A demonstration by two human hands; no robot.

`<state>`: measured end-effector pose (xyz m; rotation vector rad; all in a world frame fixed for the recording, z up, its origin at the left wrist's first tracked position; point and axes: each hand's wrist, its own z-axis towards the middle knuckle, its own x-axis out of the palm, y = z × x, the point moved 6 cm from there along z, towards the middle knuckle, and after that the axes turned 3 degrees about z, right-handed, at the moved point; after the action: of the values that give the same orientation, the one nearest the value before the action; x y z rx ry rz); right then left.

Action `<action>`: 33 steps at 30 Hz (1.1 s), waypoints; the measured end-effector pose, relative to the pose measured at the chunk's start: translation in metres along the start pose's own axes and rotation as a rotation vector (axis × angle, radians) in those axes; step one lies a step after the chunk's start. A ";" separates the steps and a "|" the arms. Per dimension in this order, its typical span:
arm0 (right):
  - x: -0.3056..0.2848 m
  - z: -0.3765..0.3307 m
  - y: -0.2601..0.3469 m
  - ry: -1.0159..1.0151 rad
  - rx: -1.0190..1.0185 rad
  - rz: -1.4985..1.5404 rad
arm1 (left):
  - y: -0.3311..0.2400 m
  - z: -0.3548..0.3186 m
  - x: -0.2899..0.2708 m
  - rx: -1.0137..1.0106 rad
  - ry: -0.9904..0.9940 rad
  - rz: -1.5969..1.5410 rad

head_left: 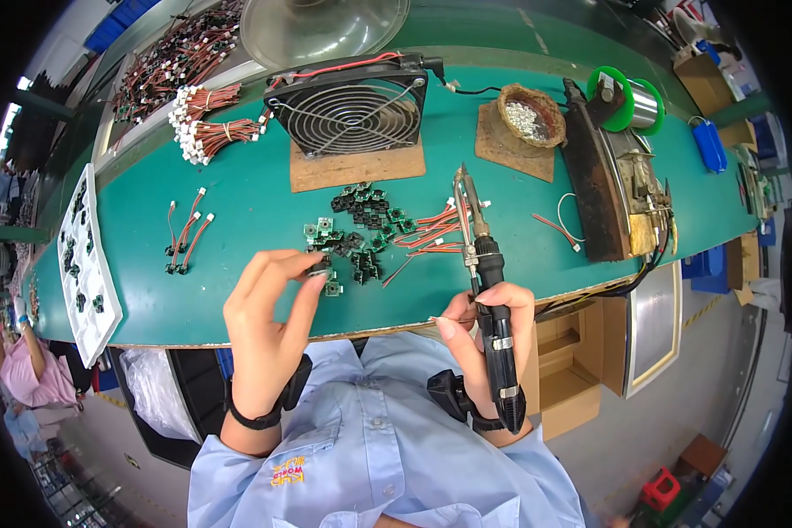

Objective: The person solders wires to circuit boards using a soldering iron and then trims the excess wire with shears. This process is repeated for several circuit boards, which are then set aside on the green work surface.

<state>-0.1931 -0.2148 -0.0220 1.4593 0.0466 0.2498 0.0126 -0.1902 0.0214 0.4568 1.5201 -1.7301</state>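
Observation:
My left hand pinches a small green circuit board between thumb and fingertips, just above the bench. Beyond it lies a loose heap of small green and black boards. In my right hand is a soldering iron, its tip pointing away from me. The same hand's thumb and finger also hold a thin wire end. Red and white wires lie between the boards and the iron. To the left rest several boards with wires attached.
A black fan stands behind the boards. Right of it are a bowl of solder bits, a solder wire spool and a dark metal stand. Bundled wires lie at the back left; a white foam tray sits left.

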 end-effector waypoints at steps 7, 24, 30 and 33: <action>0.021 0.000 0.014 0.038 -0.009 0.192 | -0.003 -0.026 0.038 -0.386 0.363 -1.111; 0.050 0.000 0.049 0.108 -0.470 -0.216 | 0.001 -0.041 0.044 -0.380 0.593 -1.508; 0.050 -0.002 0.049 0.121 -0.465 -0.230 | 0.002 -0.042 0.044 -0.383 0.577 -1.495; 0.050 -0.002 0.048 0.122 -0.460 -0.228 | 0.001 -0.042 0.044 -0.384 0.572 -1.489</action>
<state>-0.1518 -0.1986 0.0314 0.9702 0.2380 0.1493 -0.0239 -0.1636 -0.0196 -0.6609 2.9384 -2.2681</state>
